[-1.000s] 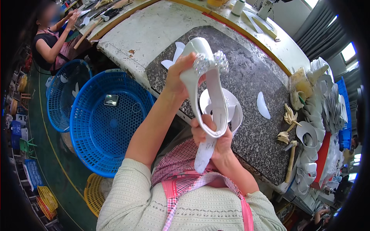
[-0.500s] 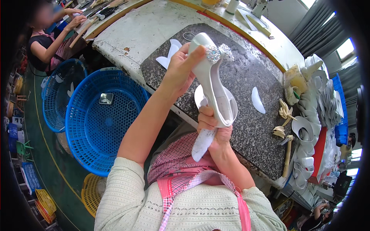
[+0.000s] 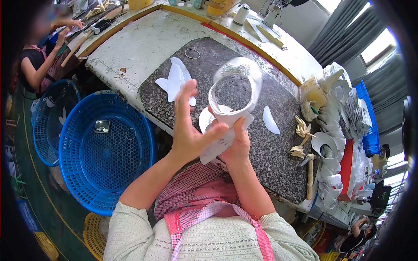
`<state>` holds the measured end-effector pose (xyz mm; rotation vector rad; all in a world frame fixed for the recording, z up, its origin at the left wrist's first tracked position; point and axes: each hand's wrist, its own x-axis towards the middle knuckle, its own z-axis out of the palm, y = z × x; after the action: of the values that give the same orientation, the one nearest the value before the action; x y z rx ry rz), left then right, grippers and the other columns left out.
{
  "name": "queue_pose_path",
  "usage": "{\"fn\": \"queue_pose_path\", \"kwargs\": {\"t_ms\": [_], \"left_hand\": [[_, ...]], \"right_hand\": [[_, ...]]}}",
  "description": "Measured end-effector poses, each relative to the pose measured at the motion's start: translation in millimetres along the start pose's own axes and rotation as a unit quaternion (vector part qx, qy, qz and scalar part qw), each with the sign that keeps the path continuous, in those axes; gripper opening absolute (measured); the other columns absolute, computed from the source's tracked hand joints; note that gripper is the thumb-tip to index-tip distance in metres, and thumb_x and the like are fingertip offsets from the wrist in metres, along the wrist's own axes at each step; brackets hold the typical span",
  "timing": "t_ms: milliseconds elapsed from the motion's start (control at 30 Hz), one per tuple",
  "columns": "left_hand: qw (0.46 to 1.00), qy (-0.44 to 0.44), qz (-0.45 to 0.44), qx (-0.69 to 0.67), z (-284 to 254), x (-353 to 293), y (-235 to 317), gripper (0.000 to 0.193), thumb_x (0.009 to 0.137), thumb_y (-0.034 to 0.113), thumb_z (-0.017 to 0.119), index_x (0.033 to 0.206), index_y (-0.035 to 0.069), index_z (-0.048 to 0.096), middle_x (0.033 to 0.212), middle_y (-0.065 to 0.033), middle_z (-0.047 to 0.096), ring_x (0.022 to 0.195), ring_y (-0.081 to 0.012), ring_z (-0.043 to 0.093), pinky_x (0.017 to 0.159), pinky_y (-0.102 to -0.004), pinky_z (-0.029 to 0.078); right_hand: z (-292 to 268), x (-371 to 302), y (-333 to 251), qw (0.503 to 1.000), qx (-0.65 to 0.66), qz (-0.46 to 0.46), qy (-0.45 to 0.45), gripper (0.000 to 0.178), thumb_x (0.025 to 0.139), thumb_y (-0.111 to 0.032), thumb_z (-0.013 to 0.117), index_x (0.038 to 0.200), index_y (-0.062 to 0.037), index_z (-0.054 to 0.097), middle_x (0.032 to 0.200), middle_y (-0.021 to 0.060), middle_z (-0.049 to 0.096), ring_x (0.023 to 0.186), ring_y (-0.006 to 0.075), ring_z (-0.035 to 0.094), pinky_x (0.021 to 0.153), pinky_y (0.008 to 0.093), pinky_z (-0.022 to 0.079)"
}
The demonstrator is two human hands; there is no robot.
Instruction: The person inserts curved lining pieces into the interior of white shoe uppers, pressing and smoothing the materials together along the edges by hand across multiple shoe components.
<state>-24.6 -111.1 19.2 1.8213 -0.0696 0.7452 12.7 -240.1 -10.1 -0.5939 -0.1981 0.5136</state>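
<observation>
A white shoe upper (image 3: 230, 116), curved into a loop with a sparkling patch at its far side, hangs over the speckled stone slab (image 3: 274, 156). Its near end is in the grip of my right hand (image 3: 237, 148), together with a flat white piece (image 3: 213, 150) marked with specks. Motion blurs the far part of the loop. Just left of it my left hand (image 3: 187, 126) is open, thumb and fingers apart, holding nothing. Several curved white pieces (image 3: 176, 78) lie on the slab beyond the left hand. One more white piece (image 3: 271, 120) lies to the right.
A thin ring (image 3: 192, 53) rests near the slab's far edge. On the right are a hammer (image 3: 310, 176), cream-coloured scraps (image 3: 302, 128) and stacked white uppers (image 3: 333, 152). A big blue basket (image 3: 65, 150) stands at my left. Beyond it, a co-worker (image 3: 37, 65) sits at the bench.
My left hand has let go of the upper's far end and opened, moving left and nearer. The upper has swung round into a loop, still in my right hand. The whole view has shifted.
</observation>
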Motion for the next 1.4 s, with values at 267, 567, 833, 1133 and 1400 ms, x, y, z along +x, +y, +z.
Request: {"fn": "queue_pose_path", "kwargs": {"t_ms": [267,567,833,1133,1400], "left_hand": [[0.993,-0.040,0.067,0.087,-30.5,33.5,-6.0,0.023,0.072,0.001,0.060,0.095,0.006,0.059,0.090,-0.0108,0.060,0.092,-0.0274,0.055,0.080,-0.0352,0.042],[0.897,0.039,0.143,0.415,-158.7,173.1,-136.2,0.011,0.071,0.001,0.058,0.081,0.005,0.061,0.084,-0.0116,0.060,0.082,-0.0298,0.055,0.073,-0.0391,0.044],[0.917,0.113,0.075,0.375,-150.5,116.2,-144.8,0.035,0.068,0.006,0.064,0.103,0.006,0.060,0.101,-0.0150,0.060,0.090,-0.0284,0.059,0.080,-0.0327,0.045],[0.897,-0.105,0.147,-0.404,-47.9,14.4,82.7,0.015,0.070,0.002,0.061,0.059,0.003,0.052,0.069,-0.0115,0.058,0.060,-0.0252,0.056,0.052,-0.0330,0.046],[0.685,-0.317,-0.007,-0.656,-1.4,3.5,127.2,0.010,0.076,0.008,0.057,0.066,0.008,0.057,0.074,-0.0051,0.060,0.064,-0.0173,0.056,0.061,-0.0304,0.040]], "right_hand": [[21.1,3.9,6.6,0.998,-0.068,-0.002,-0.001,0.051,0.084,-0.033,0.056,0.122,-0.0054,0.037,0.114,0.0158,0.049,0.074,0.0156,0.054,0.059,0.0234,0.043],[39.9,-42.2,-24.2,0.984,-0.163,0.014,-0.073,0.026,0.083,-0.012,0.054,0.106,0.0004,0.049,0.089,0.0149,0.059,0.068,0.0142,0.056,0.061,0.0239,0.044],[24.4,-51.5,-21.2,0.985,-0.173,0.021,-0.012,0.024,0.081,-0.011,0.056,0.100,0.0010,0.050,0.081,0.0121,0.059,0.067,0.0143,0.055,0.061,0.0241,0.044],[17.2,-69.6,-29.3,0.981,-0.184,0.038,0.044,0.023,0.080,-0.011,0.058,0.098,0.0005,0.051,0.080,0.0115,0.058,0.067,0.0138,0.055,0.060,0.0245,0.045],[-5.7,-91.2,-57.0,0.978,-0.195,-0.018,0.064,0.021,0.081,-0.010,0.057,0.099,0.0009,0.053,0.080,0.0087,0.060,0.067,0.0104,0.056,0.061,0.0218,0.045]]}}
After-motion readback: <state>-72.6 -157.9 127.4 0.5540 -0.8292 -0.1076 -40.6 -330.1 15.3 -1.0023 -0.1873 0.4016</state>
